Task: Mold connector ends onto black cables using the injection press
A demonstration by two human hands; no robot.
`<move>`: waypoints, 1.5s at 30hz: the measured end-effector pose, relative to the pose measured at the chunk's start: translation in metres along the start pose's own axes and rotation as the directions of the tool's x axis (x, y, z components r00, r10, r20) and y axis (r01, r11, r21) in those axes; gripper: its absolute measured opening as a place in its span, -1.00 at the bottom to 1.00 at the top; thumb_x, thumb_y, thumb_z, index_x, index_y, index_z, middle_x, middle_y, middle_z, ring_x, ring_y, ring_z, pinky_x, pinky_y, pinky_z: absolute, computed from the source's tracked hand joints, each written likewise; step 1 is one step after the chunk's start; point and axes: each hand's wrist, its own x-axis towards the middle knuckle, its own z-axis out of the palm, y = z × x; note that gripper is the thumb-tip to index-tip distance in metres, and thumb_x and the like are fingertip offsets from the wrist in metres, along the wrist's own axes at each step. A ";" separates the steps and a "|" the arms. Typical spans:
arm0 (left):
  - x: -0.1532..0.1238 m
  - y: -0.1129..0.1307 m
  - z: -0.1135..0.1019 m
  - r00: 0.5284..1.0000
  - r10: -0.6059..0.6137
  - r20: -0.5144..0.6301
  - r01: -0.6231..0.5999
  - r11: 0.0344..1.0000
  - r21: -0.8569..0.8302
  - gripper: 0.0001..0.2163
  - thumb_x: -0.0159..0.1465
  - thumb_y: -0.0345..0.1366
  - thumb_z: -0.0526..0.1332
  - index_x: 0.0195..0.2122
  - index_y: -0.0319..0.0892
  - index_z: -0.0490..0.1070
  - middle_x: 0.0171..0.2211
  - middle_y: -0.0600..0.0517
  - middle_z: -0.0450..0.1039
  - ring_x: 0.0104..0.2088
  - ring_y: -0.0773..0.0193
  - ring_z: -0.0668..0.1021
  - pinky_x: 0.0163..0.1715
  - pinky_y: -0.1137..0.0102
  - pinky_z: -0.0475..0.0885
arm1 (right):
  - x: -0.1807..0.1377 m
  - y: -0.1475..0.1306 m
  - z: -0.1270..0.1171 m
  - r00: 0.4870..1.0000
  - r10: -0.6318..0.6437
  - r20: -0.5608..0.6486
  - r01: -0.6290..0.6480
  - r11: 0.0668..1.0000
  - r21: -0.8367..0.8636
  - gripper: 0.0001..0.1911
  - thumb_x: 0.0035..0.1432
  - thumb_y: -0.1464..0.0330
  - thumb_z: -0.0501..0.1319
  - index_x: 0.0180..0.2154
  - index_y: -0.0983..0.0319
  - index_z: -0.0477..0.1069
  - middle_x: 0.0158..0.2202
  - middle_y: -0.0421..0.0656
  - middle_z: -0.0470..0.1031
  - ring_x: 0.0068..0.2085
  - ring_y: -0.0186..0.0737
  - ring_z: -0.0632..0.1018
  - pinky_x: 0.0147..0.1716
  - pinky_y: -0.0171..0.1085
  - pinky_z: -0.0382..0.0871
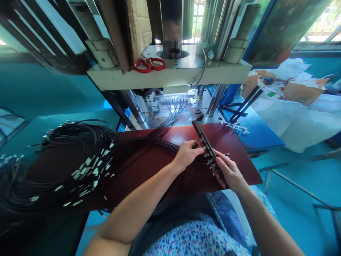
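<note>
My right hand (229,172) grips the near end of a long black slotted holder bar (204,139) that lies slanted over the dark red work board (239,156). Small metal connector tips stick out of the bar's slots. My left hand (186,155) is closed in a pinch on a thin black cable (149,144) right at the bar's left side. More black cables run from there up into the press.
A vertical press (170,71) stands ahead, with red-handled scissors (149,64) on its upper plate and several cables in its lit mould (174,101). A large bundle of black cables with metal ends (80,167) lies left. Cardboard boxes and white sacks (293,96) sit right.
</note>
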 end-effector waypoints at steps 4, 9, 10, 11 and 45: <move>0.002 -0.003 -0.002 0.999 0.038 0.000 -0.038 0.998 0.051 -0.81 -0.03 -0.25 0.23 -0.63 -0.24 0.27 -0.62 0.14 0.25 -0.55 0.43 0.28 -0.47 0.47 0.17 | 0.001 0.001 0.003 1.000 -0.012 0.018 0.013 0.995 -0.098 -0.28 0.18 0.02 0.09 0.26 0.25 0.04 -0.64 -0.32 0.30 -0.79 -0.47 0.23 -0.90 -0.52 0.05; 0.001 -0.007 -0.011 0.985 0.173 -0.014 -0.165 0.956 0.242 -0.77 0.12 -0.16 0.17 -0.52 -0.24 0.34 -0.59 0.14 0.27 -0.53 0.41 0.29 -0.47 0.48 0.18 | 0.001 0.002 0.004 1.000 -0.019 -0.002 0.018 0.993 -0.120 -0.30 0.19 0.04 0.09 0.24 0.24 0.07 -0.63 -0.31 0.31 -0.79 -0.47 0.24 -0.90 -0.51 0.07; 0.000 -0.006 -0.013 0.979 0.202 -0.033 -0.187 0.946 0.266 -0.76 0.16 -0.15 0.13 -0.48 -0.24 0.36 -0.58 0.14 0.26 -0.53 0.42 0.29 -0.47 0.48 0.17 | 0.001 0.002 0.004 1.000 -0.020 -0.014 0.018 0.995 -0.097 -0.29 0.18 0.03 0.10 0.24 0.24 0.08 -0.62 -0.30 0.32 -0.78 -0.46 0.25 -0.90 -0.51 0.07; 0.000 -0.006 -0.015 0.973 0.226 -0.055 -0.202 0.938 0.282 -0.76 0.19 -0.15 0.10 -0.46 -0.23 0.36 -0.58 0.14 0.25 -0.53 0.42 0.28 -0.48 0.49 0.16 | 0.001 0.002 0.004 0.999 -0.020 -0.028 0.018 0.997 -0.070 -0.28 0.16 0.03 0.11 0.24 0.25 0.07 -0.61 -0.29 0.33 -0.78 -0.46 0.26 -0.90 -0.51 0.07; 0.002 0.020 -0.026 0.983 -0.168 -0.068 0.159 0.979 -0.128 -0.80 0.21 -0.19 0.03 -0.50 -0.14 0.07 -0.76 0.28 -0.02 -0.81 0.55 -0.01 -0.77 0.55 -0.19 | 0.000 -0.005 0.000 0.999 0.041 0.019 -0.039 0.996 -0.080 -0.27 0.14 0.03 0.14 0.23 0.27 0.11 -0.63 -0.27 0.34 -0.79 -0.46 0.23 -0.88 -0.49 0.02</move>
